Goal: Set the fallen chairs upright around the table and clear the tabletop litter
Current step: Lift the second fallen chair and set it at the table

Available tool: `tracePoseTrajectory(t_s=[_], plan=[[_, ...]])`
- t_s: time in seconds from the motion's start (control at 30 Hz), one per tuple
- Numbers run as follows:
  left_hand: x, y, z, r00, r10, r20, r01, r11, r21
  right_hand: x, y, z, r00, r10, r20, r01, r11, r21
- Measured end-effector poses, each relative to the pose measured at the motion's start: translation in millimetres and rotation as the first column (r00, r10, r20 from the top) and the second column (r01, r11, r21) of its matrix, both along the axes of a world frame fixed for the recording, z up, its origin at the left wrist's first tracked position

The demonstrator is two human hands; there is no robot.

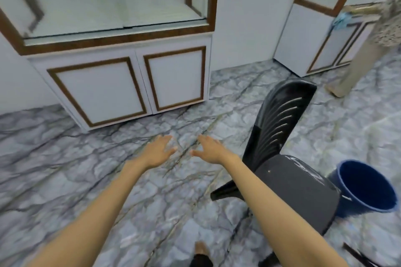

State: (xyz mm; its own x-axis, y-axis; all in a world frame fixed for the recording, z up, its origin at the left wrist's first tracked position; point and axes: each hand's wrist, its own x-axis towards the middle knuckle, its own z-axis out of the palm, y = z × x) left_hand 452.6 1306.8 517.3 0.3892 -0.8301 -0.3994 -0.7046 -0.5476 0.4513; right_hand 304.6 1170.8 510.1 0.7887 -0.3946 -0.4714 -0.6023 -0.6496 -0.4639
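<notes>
Both forearms enter from the lower edge of the frame, bare to the edge, with no sleeve showing. Left hand (159,150): bare, no glove, ring, watch or band visible. Right hand (209,150): likewise bare and unadorned. At bottom centre, a bare foot (201,249) shows below a dark trouser hem (200,262). Motion blur obscures finer detail.

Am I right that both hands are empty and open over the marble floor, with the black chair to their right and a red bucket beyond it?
Not quite: the bucket is blue, not red, as the head view shows. The rest holds: left hand and right hand are open and empty over the marble floor, the black chair to their right.
</notes>
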Motion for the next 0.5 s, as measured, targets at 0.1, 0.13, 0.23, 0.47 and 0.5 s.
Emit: tracePoseTrajectory(t_s=[0.1, 0.13, 0.23, 0.47, 0.5], plan=[[37, -37, -4, 1.0, -0.009, 0.012, 0.009, 1.0, 0.03, 42, -39, -10, 0.999, -0.033, 0.017, 0.033, 0.999, 0.018], [50, -53, -4, 1.0, -0.021, 0.01, 0.021, 0.999, 0.037, 57, -55, -11, 0.998, -0.053, 0.016, 0.053, 0.998, 0.021], [85, -110, -1, 0.998, -0.065, -0.004, 0.065, 0.998, 0.009, 98, -108, -14, 0.994, -0.108, 0.027, 0.108, 0.994, 0.0], [153, -268, 11, 0.98, -0.189, -0.063, 0.189, 0.982, -0.005, 160, -230, -11, 0.927, -0.365, 0.091, 0.367, 0.93, -0.014], [158, -288, 12, 0.973, -0.22, -0.071, 0.218, 0.976, -0.03, 164, -245, -12, 0.916, -0.391, 0.094, 0.394, 0.919, -0.022]])
